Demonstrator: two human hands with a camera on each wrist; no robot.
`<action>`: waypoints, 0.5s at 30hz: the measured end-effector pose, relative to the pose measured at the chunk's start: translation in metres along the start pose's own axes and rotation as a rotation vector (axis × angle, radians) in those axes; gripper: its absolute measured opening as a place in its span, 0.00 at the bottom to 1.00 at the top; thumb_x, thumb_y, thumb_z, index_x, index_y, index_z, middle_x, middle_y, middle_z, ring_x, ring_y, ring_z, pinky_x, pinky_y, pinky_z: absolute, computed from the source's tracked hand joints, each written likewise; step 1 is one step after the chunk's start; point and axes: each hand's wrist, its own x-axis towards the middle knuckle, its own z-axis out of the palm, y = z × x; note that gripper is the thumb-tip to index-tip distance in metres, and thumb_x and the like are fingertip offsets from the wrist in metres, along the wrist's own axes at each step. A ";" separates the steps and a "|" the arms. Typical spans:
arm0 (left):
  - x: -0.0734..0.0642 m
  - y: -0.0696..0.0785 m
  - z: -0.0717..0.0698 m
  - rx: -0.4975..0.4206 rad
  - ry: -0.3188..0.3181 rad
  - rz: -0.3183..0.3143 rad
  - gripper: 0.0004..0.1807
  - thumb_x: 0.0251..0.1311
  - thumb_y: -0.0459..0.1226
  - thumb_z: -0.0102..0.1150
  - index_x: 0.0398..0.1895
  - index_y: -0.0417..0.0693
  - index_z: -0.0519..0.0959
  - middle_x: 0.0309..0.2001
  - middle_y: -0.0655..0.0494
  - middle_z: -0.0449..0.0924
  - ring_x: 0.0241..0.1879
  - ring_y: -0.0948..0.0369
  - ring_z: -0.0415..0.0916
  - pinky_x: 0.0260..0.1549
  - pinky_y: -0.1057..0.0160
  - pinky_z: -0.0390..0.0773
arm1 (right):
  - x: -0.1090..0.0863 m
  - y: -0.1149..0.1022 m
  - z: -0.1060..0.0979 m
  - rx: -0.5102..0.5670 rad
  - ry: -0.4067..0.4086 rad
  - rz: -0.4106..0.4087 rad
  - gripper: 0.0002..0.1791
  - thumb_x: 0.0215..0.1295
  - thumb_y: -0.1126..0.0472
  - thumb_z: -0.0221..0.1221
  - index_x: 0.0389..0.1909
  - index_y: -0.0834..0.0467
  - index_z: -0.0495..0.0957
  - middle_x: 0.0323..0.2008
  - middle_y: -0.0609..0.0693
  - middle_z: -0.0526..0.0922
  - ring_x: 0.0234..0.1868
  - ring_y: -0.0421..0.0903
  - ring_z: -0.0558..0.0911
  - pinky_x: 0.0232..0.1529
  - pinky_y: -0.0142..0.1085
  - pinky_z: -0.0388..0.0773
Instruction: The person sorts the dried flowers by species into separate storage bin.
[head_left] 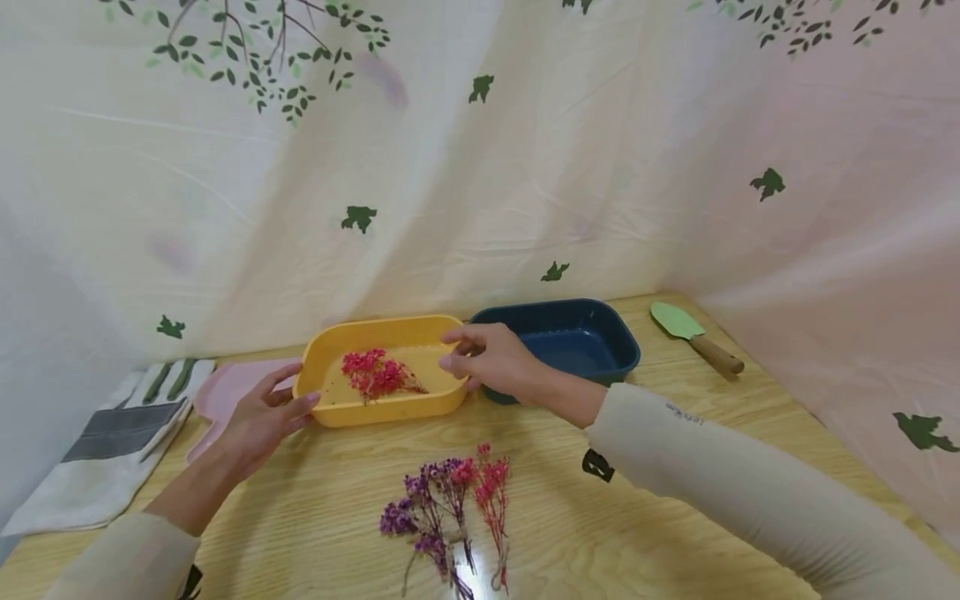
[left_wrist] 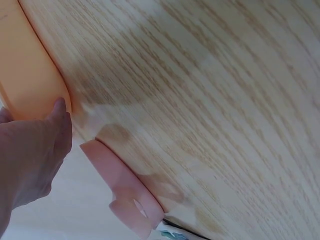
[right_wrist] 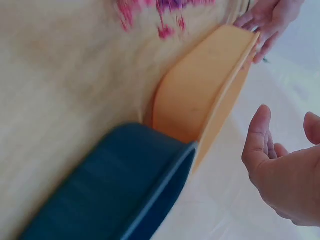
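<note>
A yellow tray (head_left: 390, 408) stands at the back of the table with a small bunch of pink dried flowers (head_left: 378, 373) lying inside. My left hand (head_left: 258, 417) touches its left end with extended fingers, the thumb against the front corner. In the left wrist view that thumb lies flat on the outer wall of the tray (left_wrist: 32, 65). Over the tray's right end hovers my right hand (head_left: 491, 360), fingers loosely bent; the right wrist view shows nothing between fingers and thumb. A dark blue tray (head_left: 577, 354) stands close by on the right, partly behind that hand.
Purple dried flowers (head_left: 423, 504) and a pink bunch (head_left: 491, 492) lie near the front. A green trowel (head_left: 693, 333) lies at right. Left of the yellow tray are a pink flat item (head_left: 232, 387) and a grey-and-white cloth (head_left: 123, 433). A printed curtain (head_left: 450, 167) hangs behind.
</note>
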 end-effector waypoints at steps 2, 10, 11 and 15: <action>0.000 -0.001 0.000 -0.004 0.000 0.004 0.46 0.64 0.42 0.59 0.77 0.45 0.42 0.70 0.28 0.51 0.57 0.53 0.70 0.56 0.57 0.73 | -0.009 0.002 -0.001 0.033 0.002 0.034 0.23 0.66 0.61 0.61 0.62 0.58 0.73 0.44 0.55 0.79 0.43 0.54 0.81 0.39 0.39 0.85; 0.002 0.000 0.000 0.007 0.010 -0.024 0.45 0.66 0.40 0.58 0.77 0.48 0.41 0.71 0.29 0.49 0.62 0.45 0.65 0.56 0.57 0.73 | -0.035 0.019 0.000 0.135 -0.031 0.079 0.26 0.65 0.62 0.62 0.63 0.60 0.71 0.40 0.57 0.80 0.41 0.54 0.81 0.43 0.49 0.84; 0.002 0.000 0.000 0.007 0.009 -0.026 0.45 0.65 0.41 0.58 0.77 0.48 0.41 0.71 0.29 0.49 0.62 0.45 0.65 0.56 0.57 0.73 | -0.038 0.021 0.000 0.150 -0.035 0.086 0.26 0.65 0.61 0.62 0.63 0.61 0.71 0.40 0.57 0.80 0.42 0.55 0.81 0.44 0.51 0.83; 0.001 0.000 0.000 -0.003 0.006 -0.016 0.46 0.65 0.41 0.59 0.77 0.47 0.41 0.70 0.29 0.50 0.60 0.50 0.68 0.56 0.57 0.73 | -0.051 0.028 -0.003 0.203 -0.051 0.132 0.26 0.65 0.63 0.61 0.64 0.63 0.70 0.42 0.61 0.79 0.41 0.55 0.81 0.43 0.50 0.84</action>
